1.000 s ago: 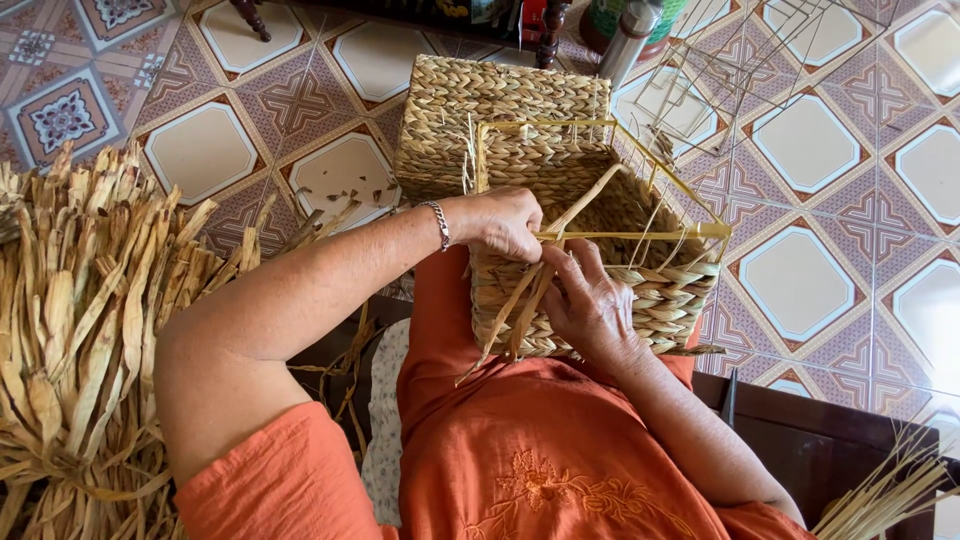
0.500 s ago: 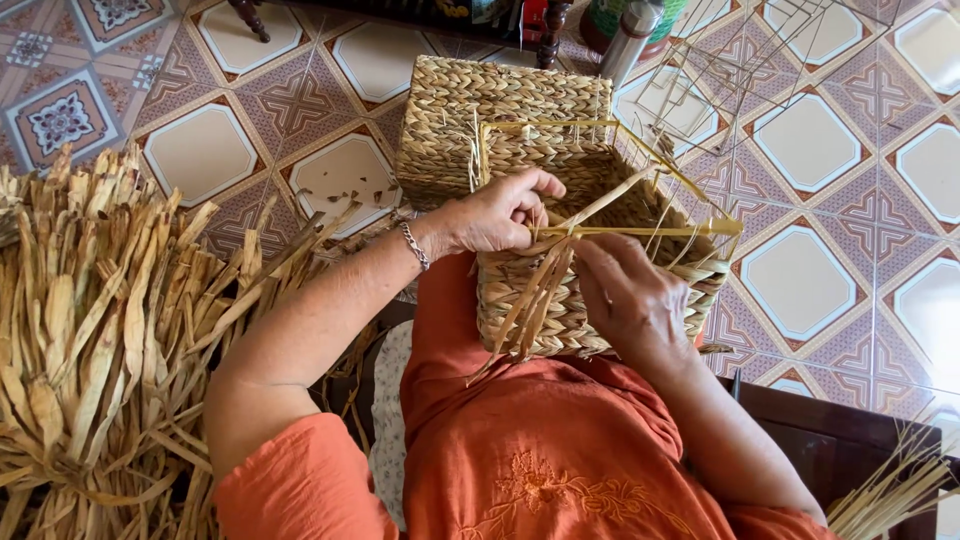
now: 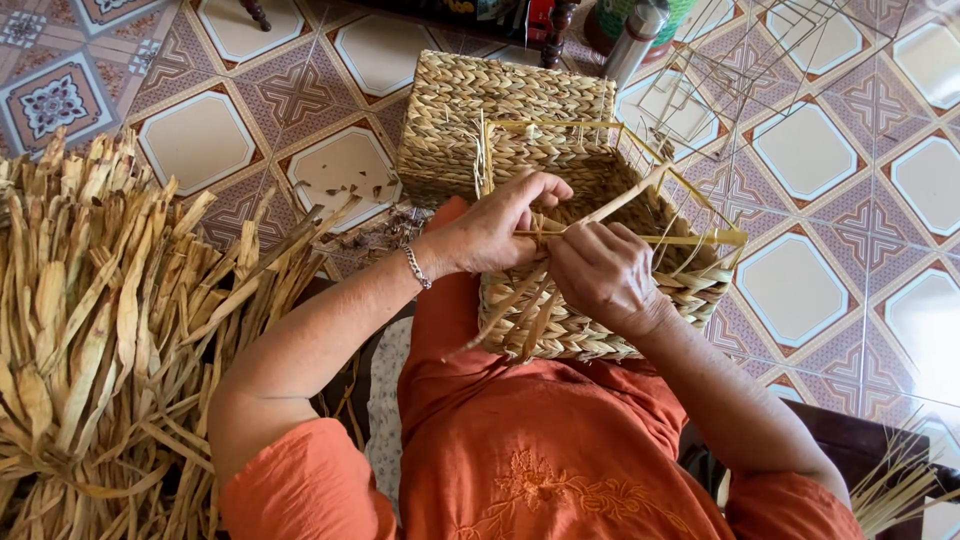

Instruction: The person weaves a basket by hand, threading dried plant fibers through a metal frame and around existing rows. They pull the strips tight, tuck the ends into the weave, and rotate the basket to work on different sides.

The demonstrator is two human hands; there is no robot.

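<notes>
Head view: the left hand (image 3: 500, 228) has lifted slightly at the rim of the half-woven basket (image 3: 600, 290) on the lap, while the right hand (image 3: 600, 275), fingers closed, pinches dried straw strands (image 3: 520, 315), so the weaving advances.

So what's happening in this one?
A person in an orange top is weaving a basket of dried straw over a wire frame, propped on their lap. The left hand and right hand both pinch straw strands at its near rim. A finished woven basket stands behind, and a pile of dried leaves lies on the left.
</notes>
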